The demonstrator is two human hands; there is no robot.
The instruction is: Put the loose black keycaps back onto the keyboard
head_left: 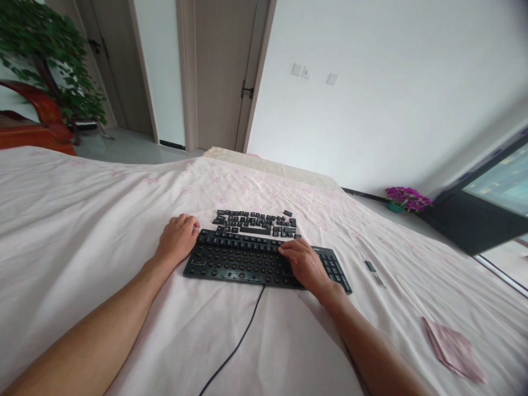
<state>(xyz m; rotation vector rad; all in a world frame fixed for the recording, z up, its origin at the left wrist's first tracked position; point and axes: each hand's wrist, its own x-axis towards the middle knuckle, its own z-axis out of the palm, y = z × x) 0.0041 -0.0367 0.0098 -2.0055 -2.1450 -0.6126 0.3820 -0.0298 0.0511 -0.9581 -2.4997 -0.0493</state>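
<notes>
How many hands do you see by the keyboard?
2: the left hand at the far left corner of the keyboard, and the right hand over its right part. No others show.

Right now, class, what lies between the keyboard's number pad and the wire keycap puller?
Only bare pale floral cloth lies between the number pad and the wire keycap puller, as the head view shows.

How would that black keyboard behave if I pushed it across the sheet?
The keyboard will probably stay stiff, being one straight slab. Lying flat, it seems unlikely to roll or tip. Its cable may trail, and the wrinkled sheet could bunch ahead of it.
</notes>
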